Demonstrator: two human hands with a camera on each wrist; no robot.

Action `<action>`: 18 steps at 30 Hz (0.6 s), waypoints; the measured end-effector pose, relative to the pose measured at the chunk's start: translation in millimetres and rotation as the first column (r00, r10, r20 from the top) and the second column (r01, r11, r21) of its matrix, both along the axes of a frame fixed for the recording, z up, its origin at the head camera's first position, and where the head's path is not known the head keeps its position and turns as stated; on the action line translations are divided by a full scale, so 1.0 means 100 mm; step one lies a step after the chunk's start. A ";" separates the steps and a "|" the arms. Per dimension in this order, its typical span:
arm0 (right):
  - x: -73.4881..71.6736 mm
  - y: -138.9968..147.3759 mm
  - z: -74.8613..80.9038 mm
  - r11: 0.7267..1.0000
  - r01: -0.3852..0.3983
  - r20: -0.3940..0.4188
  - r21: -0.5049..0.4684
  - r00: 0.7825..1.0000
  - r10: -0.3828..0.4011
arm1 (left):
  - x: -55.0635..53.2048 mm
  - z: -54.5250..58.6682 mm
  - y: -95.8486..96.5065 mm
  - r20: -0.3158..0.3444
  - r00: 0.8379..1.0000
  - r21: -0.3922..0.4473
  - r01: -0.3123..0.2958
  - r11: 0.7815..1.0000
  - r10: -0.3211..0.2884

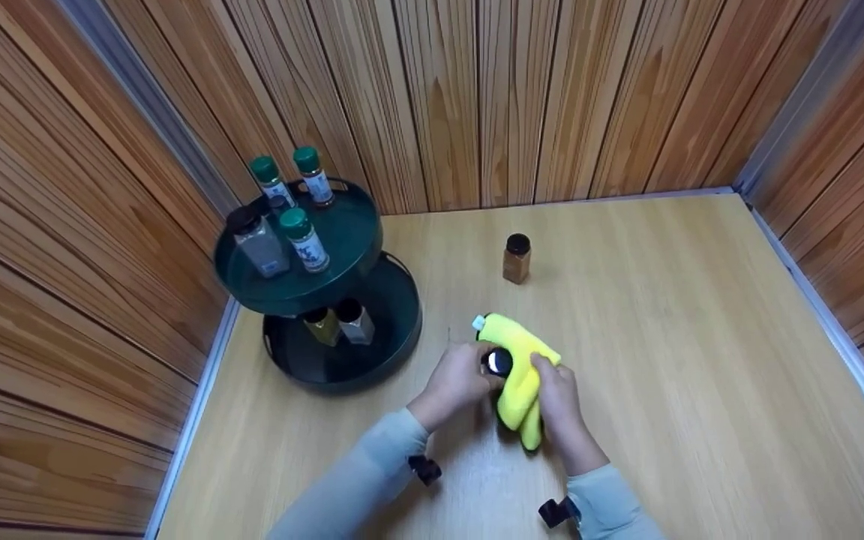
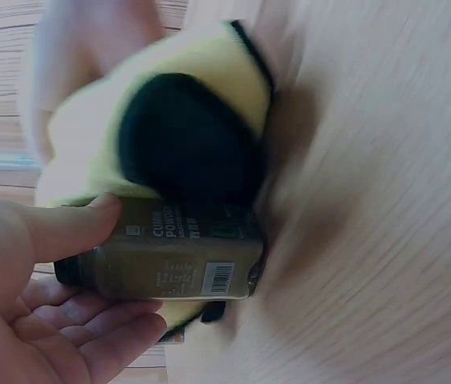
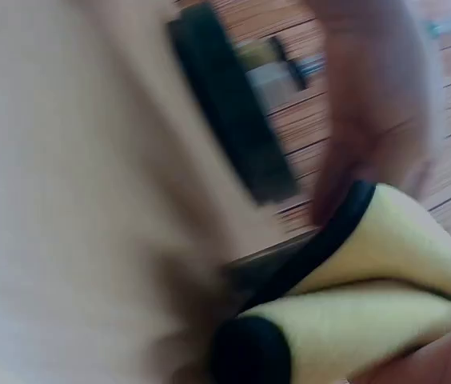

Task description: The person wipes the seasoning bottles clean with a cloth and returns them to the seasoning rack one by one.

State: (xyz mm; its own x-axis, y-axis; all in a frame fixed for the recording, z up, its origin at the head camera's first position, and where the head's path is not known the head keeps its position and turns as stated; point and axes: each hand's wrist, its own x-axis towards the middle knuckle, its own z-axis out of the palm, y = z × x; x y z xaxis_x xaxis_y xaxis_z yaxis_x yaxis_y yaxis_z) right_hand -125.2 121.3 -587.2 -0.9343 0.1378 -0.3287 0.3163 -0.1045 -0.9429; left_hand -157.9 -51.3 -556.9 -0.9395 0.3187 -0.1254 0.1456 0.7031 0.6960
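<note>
My left hand [image 1: 459,379] grips a cumin powder jar [image 2: 179,254] with a black cap [image 1: 500,362]. In the left wrist view the thumb lies along one side of the jar and the fingers along the other, with its label showing. My right hand [image 1: 563,405] holds a bunched yellow cloth [image 1: 514,371] with black edging against the jar's side. Folds of the cloth [image 3: 369,332] hang down in the right wrist view, where they hide most of the jar.
A dark two-tier round rack [image 1: 357,259] stands at the left. Several spice jars sit on its upper tier, and two jars [image 1: 355,322] on the lower. A brown spice jar [image 1: 517,259] with a black cap stands farther back on the table [image 1: 672,337]. Wood-panelled walls [image 1: 439,97] enclose it.
</note>
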 end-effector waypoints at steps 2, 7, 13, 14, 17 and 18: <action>-0.01 0.00 -0.02 1.000 -0.010 0.028 0.002 1.000 0.010 | 0.00 0.00 0.00 0.016 1.000 0.008 -0.005 1.000 0.005; -0.02 0.01 0.22 0.995 0.048 -0.037 -0.082 0.998 -0.051 | -0.01 0.00 0.00 -0.030 0.999 0.030 0.016 0.999 -0.015; 0.03 -0.01 0.23 0.993 0.065 -0.077 -0.095 0.994 -0.072 | -0.01 -0.02 -0.01 -0.064 0.998 0.025 0.028 0.999 -0.026; 0.03 -0.02 0.18 0.995 0.062 -0.058 -0.077 0.996 -0.066 | -0.01 -0.02 -0.01 -0.056 0.998 0.023 0.023 0.999 -0.021; 0.03 -0.03 0.03 0.999 0.045 0.010 -0.020 0.999 -0.045 | 0.00 -0.02 0.00 -0.027 1.000 0.012 0.013 1.000 -0.012; 0.03 -0.03 0.01 0.999 0.038 0.032 -0.002 0.999 -0.038 | 0.00 -0.02 0.00 -0.026 1.000 0.009 0.015 1.000 -0.015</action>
